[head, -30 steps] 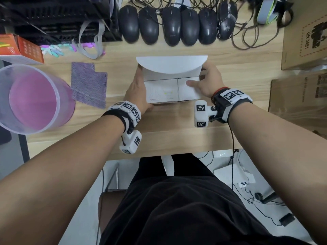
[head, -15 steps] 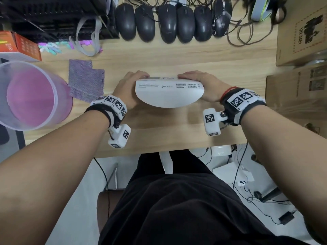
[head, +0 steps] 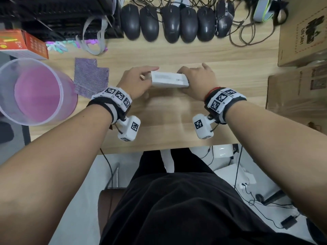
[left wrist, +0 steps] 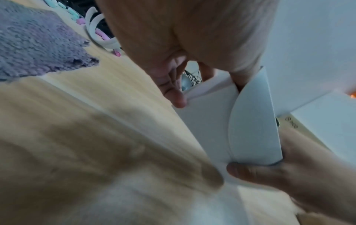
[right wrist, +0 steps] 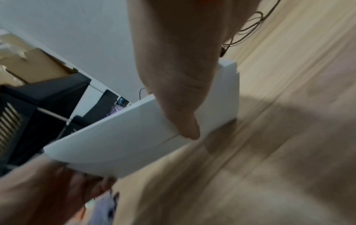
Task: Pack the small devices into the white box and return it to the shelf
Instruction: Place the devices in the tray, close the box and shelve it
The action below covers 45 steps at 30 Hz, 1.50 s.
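The white box (head: 169,79) stands on the wooden desk (head: 159,121) in the head view, its lid flap folded down over the near face. My left hand (head: 146,76) grips its left end and my right hand (head: 191,76) grips its right end. In the left wrist view the curved flap (left wrist: 254,121) lies against the box front (left wrist: 208,134), with my fingers (left wrist: 173,91) on the box edge. In the right wrist view my right thumb (right wrist: 183,121) presses the flap onto the box (right wrist: 125,146). What the box contains is hidden.
A row of black mice (head: 169,23) with tangled cables lines the desk's back. A purple cloth (head: 90,76), a pink translucent tub (head: 35,91) and an orange carton (head: 23,43) sit to the left. Cardboard boxes (head: 300,36) stand at the right.
The flap stood up over the open box a second ago. It has swung over and down onto the near face, and both hands have shifted to the box's ends.
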Available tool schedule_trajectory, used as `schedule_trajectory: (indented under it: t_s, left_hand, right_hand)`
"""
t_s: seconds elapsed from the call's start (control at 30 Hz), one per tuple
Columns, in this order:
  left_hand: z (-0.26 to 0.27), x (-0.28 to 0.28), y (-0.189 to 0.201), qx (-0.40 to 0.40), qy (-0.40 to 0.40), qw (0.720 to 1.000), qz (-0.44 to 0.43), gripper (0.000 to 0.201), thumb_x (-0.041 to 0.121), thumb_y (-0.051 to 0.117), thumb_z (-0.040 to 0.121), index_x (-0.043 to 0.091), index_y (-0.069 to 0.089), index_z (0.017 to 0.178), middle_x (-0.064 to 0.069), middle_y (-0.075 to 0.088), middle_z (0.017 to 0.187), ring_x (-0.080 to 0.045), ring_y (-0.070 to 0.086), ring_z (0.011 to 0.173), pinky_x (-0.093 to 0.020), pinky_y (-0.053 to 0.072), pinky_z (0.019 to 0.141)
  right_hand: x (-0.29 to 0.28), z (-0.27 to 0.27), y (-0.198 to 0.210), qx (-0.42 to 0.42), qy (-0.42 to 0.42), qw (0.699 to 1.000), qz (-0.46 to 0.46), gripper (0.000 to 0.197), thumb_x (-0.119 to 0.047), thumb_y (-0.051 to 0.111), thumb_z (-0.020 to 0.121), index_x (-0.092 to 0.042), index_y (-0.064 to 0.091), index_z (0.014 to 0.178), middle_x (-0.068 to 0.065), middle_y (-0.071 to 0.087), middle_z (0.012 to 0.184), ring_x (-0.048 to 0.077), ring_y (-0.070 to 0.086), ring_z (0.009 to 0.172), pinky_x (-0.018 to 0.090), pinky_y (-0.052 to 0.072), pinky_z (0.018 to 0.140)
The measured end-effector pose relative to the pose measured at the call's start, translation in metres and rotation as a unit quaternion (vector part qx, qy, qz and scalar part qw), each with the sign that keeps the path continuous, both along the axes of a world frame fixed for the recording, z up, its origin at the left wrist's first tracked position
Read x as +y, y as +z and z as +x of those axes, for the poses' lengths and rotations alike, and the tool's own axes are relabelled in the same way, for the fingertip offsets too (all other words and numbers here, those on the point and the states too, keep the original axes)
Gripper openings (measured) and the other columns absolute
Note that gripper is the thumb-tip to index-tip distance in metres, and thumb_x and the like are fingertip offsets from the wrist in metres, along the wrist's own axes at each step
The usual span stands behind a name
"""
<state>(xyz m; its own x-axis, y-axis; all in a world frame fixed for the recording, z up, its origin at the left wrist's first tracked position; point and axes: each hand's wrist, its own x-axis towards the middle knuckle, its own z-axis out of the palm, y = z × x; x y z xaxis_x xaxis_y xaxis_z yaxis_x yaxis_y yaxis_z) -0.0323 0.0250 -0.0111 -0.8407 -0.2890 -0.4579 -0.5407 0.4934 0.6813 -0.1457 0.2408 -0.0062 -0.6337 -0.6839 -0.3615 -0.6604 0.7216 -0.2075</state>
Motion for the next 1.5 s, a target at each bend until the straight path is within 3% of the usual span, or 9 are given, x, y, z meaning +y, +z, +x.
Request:
schedule_trajectory:
  t_s: [0.1, 0.23, 0.37, 0.5, 0.87, 1.0, 1.17, 1.33, 1.5]
  left_hand:
    - [-0.009, -0.002, 0.019, 0.019, 0.033, 0.998, 0.044, 0.037, 0.039, 0.052, 0.094, 0.041, 0.062, 0.13, 0.004, 0.069, 0.107, -0.018, 0.065, 0.083, -0.029, 0.053, 0.084]
    - [-0.026, -0.007, 0.065, 0.053, 0.105, 0.986, 0.122, 0.036, 0.051, 0.046, 0.096, 0.035, 0.064, 0.123, 0.005, 0.066, 0.1, -0.013, 0.059, 0.077, -0.03, 0.049, 0.075]
    - [-0.036, 0.002, 0.1, 0.042, 0.104, 0.983, 0.144, 0.058, 0.057, 0.06, 0.09, 0.026, 0.05, 0.138, 0.005, 0.067, 0.112, -0.011, 0.068, 0.093, -0.03, 0.057, 0.081]
    - [-0.044, 0.022, 0.13, 0.051, 0.102, 0.972, 0.207, 0.071, 0.054, 0.074, 0.077, 0.018, 0.051, 0.133, -0.001, 0.07, 0.118, -0.017, 0.072, 0.1, -0.043, 0.06, 0.084]
    - [-0.069, 0.022, 0.2, 0.096, 0.133, 0.962, 0.216, 0.025, 0.015, 0.068, 0.087, 0.01, 0.065, 0.112, -0.007, 0.075, 0.107, -0.025, 0.074, 0.095, -0.043, 0.062, 0.076]
    - [-0.069, 0.021, 0.218, 0.079, 0.084, 0.98, 0.162, 0.038, 0.018, 0.068, 0.072, 0.012, 0.064, 0.109, -0.019, 0.071, 0.107, -0.038, 0.071, 0.097, -0.059, 0.059, 0.078]
    - [-0.07, 0.025, 0.23, 0.089, 0.0, 0.994, 0.062, 0.034, 0.014, 0.075, 0.073, 0.018, 0.06, 0.104, -0.01, 0.071, 0.105, -0.031, 0.068, 0.098, -0.05, 0.059, 0.08]
    - [-0.074, 0.027, 0.227, 0.071, 0.005, 0.997, -0.029, 0.093, 0.039, 0.081, 0.057, 0.012, 0.033, 0.132, 0.002, 0.055, 0.12, -0.02, 0.057, 0.108, -0.037, 0.052, 0.091]
    - [-0.076, 0.031, 0.227, 0.093, 0.036, 0.993, -0.065, 0.074, 0.024, 0.077, 0.076, 0.004, 0.024, 0.124, 0.0, 0.045, 0.101, -0.026, 0.05, 0.101, -0.038, 0.05, 0.086]
  right_hand:
    - [-0.001, -0.009, 0.017, -0.076, -0.033, 0.996, -0.019, 0.042, -0.04, 0.07, 0.079, -0.027, 0.059, 0.118, 0.007, 0.07, 0.107, 0.035, 0.061, 0.099, 0.036, 0.045, 0.079]
    - [0.003, -0.02, 0.049, -0.197, -0.123, 0.969, -0.088, 0.04, -0.036, 0.082, 0.074, -0.02, 0.067, 0.107, 0.004, 0.069, 0.099, 0.028, 0.062, 0.093, 0.032, 0.046, 0.073]
    - [-0.001, -0.019, 0.093, -0.369, -0.23, 0.876, -0.211, 0.041, -0.028, 0.081, 0.079, -0.015, 0.067, 0.116, -0.002, 0.072, 0.108, 0.014, 0.068, 0.094, 0.025, 0.053, 0.078]
    - [-0.014, -0.018, 0.127, -0.435, -0.224, 0.817, -0.307, 0.043, -0.019, 0.075, 0.086, -0.013, 0.061, 0.126, 0.003, 0.073, 0.115, 0.019, 0.07, 0.103, 0.034, 0.056, 0.088]
    - [-0.029, -0.037, 0.178, -0.414, -0.21, 0.801, -0.377, 0.047, -0.024, 0.062, 0.081, -0.011, 0.059, 0.127, 0.012, 0.07, 0.118, 0.031, 0.066, 0.109, 0.05, 0.05, 0.098]
    - [-0.037, -0.037, 0.189, -0.404, -0.243, 0.791, -0.391, 0.047, -0.024, 0.054, 0.074, -0.008, 0.061, 0.118, 0.008, 0.069, 0.104, 0.025, 0.063, 0.092, 0.042, 0.046, 0.084]
    - [-0.043, -0.038, 0.197, -0.386, -0.239, 0.804, -0.384, 0.045, -0.028, 0.05, 0.073, -0.013, 0.057, 0.115, 0.002, 0.065, 0.097, 0.018, 0.059, 0.085, 0.035, 0.044, 0.074]
    - [-0.048, -0.041, 0.202, -0.375, -0.234, 0.816, -0.372, 0.043, -0.03, 0.052, 0.072, -0.011, 0.054, 0.111, 0.003, 0.057, 0.085, 0.018, 0.05, 0.069, 0.025, 0.032, 0.055]
    - [-0.05, -0.042, 0.207, -0.346, -0.236, 0.825, -0.381, 0.027, -0.028, 0.053, 0.077, -0.021, 0.058, 0.103, -0.006, 0.054, 0.074, 0.005, 0.043, 0.047, 0.018, 0.028, 0.043]
